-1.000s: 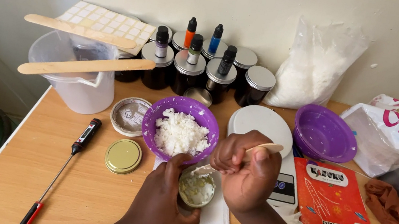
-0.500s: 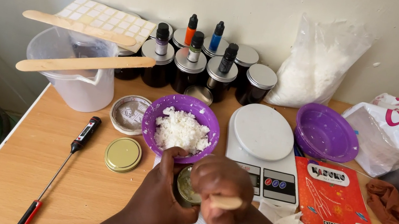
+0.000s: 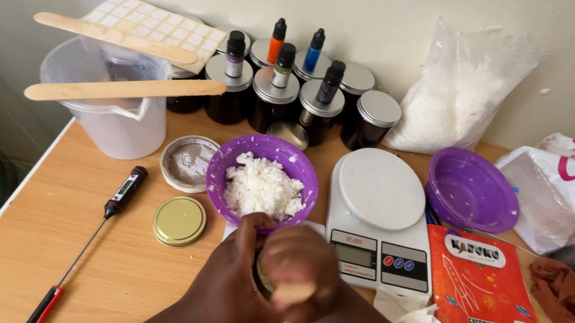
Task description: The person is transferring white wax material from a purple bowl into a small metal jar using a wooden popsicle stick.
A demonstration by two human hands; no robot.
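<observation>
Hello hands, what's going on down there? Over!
Left hand wraps small jar. Right hand closed over jar top, stick in fist. Purple bowl of white flakes right behind.

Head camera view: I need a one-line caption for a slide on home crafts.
Both hands, left hand and right hand, close over a small jar before a purple bowl of white flakes and a kitchen scale.

Small jar (image 3: 263,279) is gripped by left hand (image 3: 235,278) on counter (image 3: 126,275); right hand (image 3: 301,273) is closed over it, just below purple bowl (image 3: 264,181) w/ white flakes.
</observation>
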